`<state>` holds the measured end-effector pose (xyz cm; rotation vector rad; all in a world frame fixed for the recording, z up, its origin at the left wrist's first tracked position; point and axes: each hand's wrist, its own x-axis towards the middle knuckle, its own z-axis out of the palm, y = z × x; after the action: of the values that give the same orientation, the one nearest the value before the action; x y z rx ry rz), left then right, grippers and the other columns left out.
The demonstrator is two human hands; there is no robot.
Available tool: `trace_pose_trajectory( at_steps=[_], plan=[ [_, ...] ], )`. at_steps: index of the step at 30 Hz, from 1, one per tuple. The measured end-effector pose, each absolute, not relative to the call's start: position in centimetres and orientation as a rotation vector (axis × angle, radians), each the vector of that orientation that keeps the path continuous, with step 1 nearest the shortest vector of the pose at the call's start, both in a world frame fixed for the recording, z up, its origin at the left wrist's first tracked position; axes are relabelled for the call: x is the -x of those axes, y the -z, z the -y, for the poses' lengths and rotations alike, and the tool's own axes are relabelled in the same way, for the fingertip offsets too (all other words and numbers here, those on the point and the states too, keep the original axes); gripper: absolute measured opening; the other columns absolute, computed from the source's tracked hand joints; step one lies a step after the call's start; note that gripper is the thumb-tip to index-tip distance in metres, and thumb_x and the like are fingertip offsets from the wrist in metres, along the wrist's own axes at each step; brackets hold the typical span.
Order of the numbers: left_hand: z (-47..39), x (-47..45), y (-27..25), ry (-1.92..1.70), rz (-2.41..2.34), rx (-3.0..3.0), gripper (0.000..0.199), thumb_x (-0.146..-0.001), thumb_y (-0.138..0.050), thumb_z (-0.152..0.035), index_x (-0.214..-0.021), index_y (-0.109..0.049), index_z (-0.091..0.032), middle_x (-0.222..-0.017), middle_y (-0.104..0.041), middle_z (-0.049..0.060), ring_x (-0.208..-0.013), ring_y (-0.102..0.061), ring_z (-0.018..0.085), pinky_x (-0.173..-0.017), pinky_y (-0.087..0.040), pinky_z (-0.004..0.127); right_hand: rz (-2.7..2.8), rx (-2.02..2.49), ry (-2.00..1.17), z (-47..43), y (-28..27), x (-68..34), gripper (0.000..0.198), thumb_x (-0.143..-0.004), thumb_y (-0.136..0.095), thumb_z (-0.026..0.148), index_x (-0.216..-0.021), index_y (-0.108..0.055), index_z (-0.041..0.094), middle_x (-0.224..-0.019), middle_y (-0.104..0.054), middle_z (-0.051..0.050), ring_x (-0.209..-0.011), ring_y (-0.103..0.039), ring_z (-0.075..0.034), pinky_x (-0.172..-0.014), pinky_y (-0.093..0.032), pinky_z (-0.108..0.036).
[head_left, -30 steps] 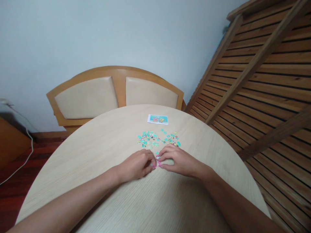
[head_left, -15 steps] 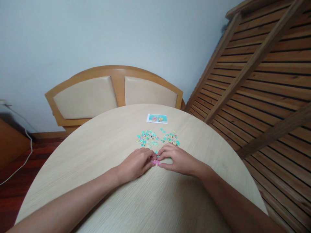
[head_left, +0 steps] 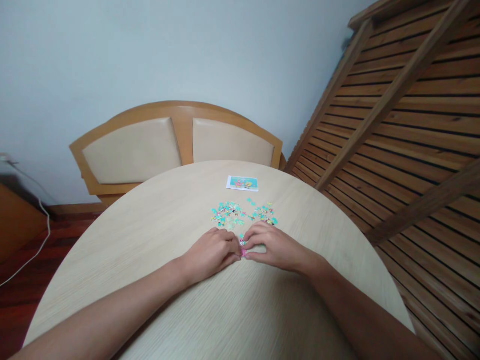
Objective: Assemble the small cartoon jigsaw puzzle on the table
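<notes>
The small cluster of puzzle pieces (head_left: 244,253), pink toward the near end and turquoise at the far end, lies on the tabletop (head_left: 157,220) directly between the two hands, partly covered by fingertips. The left hand (head_left: 239,252) is at its left edge with fingers curled and thumb near them; whether they pinch a piece cannot be told. The right hand (head_left: 246,250) is at the right edge, thumb and forefinger apart with a gap between them, their tips at the pieces.

Just beyond the hands are two loose groups of mostly turquoise pieces: the left pile (head_left: 227,212) and the right pile (head_left: 263,214), near each other. Farther back, a printed picture card (head_left: 243,184) lies flat, showing a pink figure and a yellow one on turquoise.

Behind the round tabletop stands a wooden backrest (head_left: 186,130) with cream panels, before a pale wall (head_left: 180,50). A slatted wooden frame (head_left: 393,115) leans at the right.
</notes>
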<state>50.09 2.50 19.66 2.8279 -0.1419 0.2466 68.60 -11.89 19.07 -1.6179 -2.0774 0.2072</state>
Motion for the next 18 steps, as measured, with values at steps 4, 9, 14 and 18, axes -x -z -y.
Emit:
trace_pose_trajectory(
  at_steps=[4, 9, 14, 18],
  plan=[
    [-2.7, -50.1, -19.7, -0.233, 0.235, -2.823, 0.013, -0.096, -0.060, -0.029, -0.097, -0.069, -0.020, -0.098, -0.069, 0.004, -0.094, -0.064, 0.020, -0.084, -0.046, 0.033, 2.076, 1.611, -0.193, 11.8, -19.1, -68.6, 0.011, -0.087, -0.073, 0.029, -0.094, -0.076, 0.022, -0.103, -0.072, -0.005, -0.102, -0.062, -0.020, -0.097, -0.044, -0.036],
    [-3.9, -50.5, -19.5, -0.318, 0.231, -2.732, 0.017, -0.099, -0.054, -0.029, -0.098, -0.069, -0.021, -0.098, -0.069, 0.004, -0.095, -0.064, 0.019, -0.087, -0.048, 0.032, 2.072, 1.594, -0.216, 11.9, -19.1, -68.3, 0.012, -0.087, -0.073, 0.031, -0.094, -0.076, 0.022, -0.102, -0.072, -0.005, -0.102, -0.062, -0.020, -0.096, -0.044, -0.036],
    [-7.3, -51.0, -18.4, -0.684, -0.338, -2.749, 0.022, -0.097, -0.050, -0.024, -0.111, -0.067, -0.019, -0.114, -0.068, 0.008, -0.107, -0.060, 0.024, -0.096, -0.048, 0.041, 2.061, 1.589, -0.238, 12.0, -19.1, -68.2, 0.015, -0.087, -0.073, 0.033, -0.096, -0.076, 0.022, -0.103, -0.071, -0.005, -0.104, -0.061, -0.020, -0.097, -0.044, -0.035],
    [-9.1, -51.3, -17.3, -0.660, -0.361, -2.841, 0.026, -0.097, -0.051, -0.028, -0.114, -0.069, -0.019, -0.122, -0.068, 0.008, -0.113, -0.059, 0.025, -0.100, -0.047, 0.044, 2.060, 1.576, -0.236, 11.9, -19.0, -68.3, 0.013, -0.087, -0.073, 0.033, -0.094, -0.076, 0.023, -0.104, -0.071, -0.006, -0.104, -0.062, -0.020, -0.096, -0.045, -0.036]
  ],
)
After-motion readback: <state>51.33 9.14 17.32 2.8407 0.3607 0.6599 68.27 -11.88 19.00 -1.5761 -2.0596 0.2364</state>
